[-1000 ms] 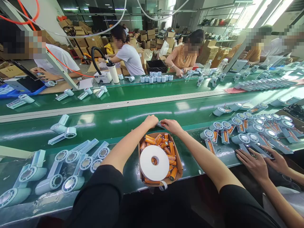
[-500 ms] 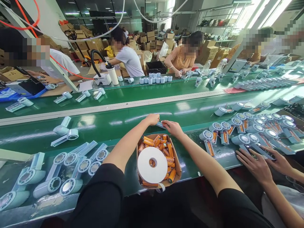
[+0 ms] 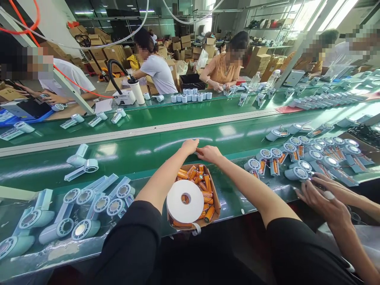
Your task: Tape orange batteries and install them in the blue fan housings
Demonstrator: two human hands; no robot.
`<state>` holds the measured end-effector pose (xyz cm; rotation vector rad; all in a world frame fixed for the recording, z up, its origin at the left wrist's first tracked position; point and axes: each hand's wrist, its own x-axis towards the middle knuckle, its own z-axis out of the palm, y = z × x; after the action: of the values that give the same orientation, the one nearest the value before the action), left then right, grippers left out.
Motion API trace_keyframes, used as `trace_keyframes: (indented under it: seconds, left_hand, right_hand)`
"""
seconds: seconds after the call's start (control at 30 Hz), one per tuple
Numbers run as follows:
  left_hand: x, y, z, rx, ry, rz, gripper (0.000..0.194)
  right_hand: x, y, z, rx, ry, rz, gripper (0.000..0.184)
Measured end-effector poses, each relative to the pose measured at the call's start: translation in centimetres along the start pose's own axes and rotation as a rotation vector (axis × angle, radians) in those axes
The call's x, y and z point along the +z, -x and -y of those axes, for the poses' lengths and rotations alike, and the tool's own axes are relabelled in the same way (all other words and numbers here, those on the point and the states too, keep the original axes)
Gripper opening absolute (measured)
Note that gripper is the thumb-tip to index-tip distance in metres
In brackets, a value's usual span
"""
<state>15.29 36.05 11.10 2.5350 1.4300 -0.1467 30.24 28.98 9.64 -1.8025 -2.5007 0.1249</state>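
My left hand and my right hand meet over the green belt, just beyond a small cardboard box. Both have their fingers curled and pinch a small thing between them that I cannot make out. The box holds several orange cylindrical cells. A white roll of tape lies on top of the cells at the box's near end.
Several pale blue fan housings lie at the left, more with orange cells at the right. A co-worker's hands work at the near right. Other people sit across a second belt, with cardboard boxes stacked behind them.
My view has shifted, so everything sits slightly lower-left in the picture. My hands stay together beyond the box. The co-worker's hands at the right have lifted off the belt with a part.
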Motion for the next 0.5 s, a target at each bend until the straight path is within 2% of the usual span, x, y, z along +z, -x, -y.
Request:
trace_keyframes:
  seconds: [0.23,0.4,0.5]
  left_hand:
    - [-0.2,-0.8,-0.3,0.008,0.001,0.005,0.039]
    - [-0.1,-1.7,-0.6,0.012,0.020,0.024,0.039]
    - [-0.1,-2.1,-1.0,0.007,0.042,0.021,0.040]
  right_hand:
    - [-0.3,0.0,-0.1,-0.051,-0.012,-0.035,0.034]
    - [-1.7,0.4,-2.2,-0.022,-0.011,-0.055,0.032]
    - [-1.8,0.6,-2.8,-0.003,-0.007,-0.047,0.034]
